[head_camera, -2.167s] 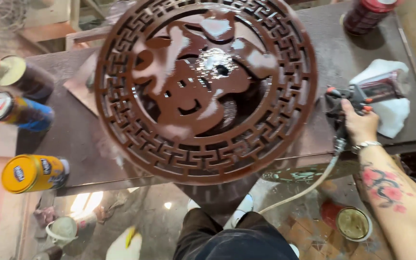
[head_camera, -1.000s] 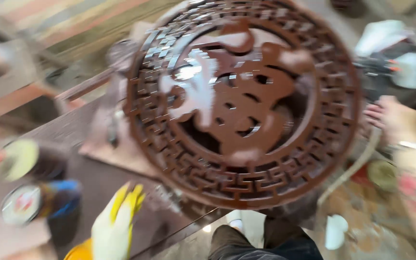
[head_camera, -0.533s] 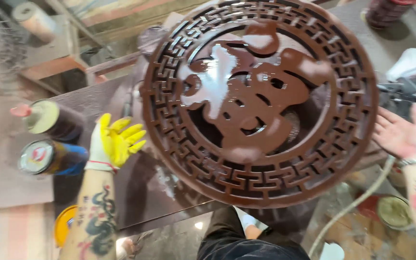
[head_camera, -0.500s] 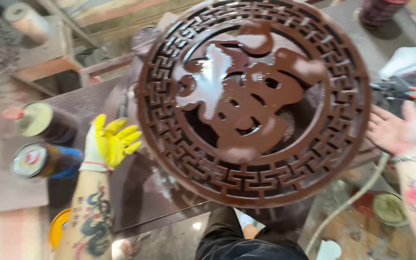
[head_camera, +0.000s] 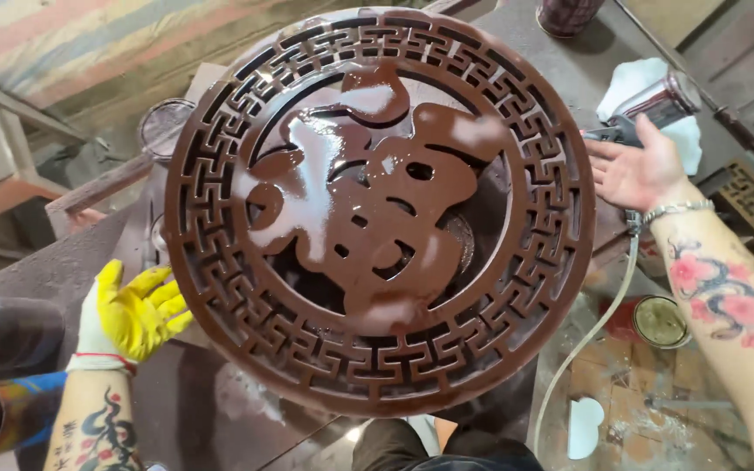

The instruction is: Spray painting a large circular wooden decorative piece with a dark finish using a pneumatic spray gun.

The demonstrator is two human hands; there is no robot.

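Carved round panel (head_camera: 381,209): centre of bench, wet brown gloss across its whole face | left hand (head_camera: 133,312): yellow-gloved, fingers spread at panel's left rim | right hand (head_camera: 637,170): bare, spread beside right rim, spray gun (head_camera: 647,109) behind | stage: coating apparently complete, drying left.

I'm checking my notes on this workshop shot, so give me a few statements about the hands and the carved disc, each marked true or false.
1. The left hand wears a yellow glove. True.
2. The right hand is gloved too. False: it is bare, with a bracelet at the wrist.
3. The round carved panel looks glossy brown. True.
4. The right hand grips the panel's rim. False: it is open beside the rim, near a spray gun.
5. A hose hangs below the right wrist. True.
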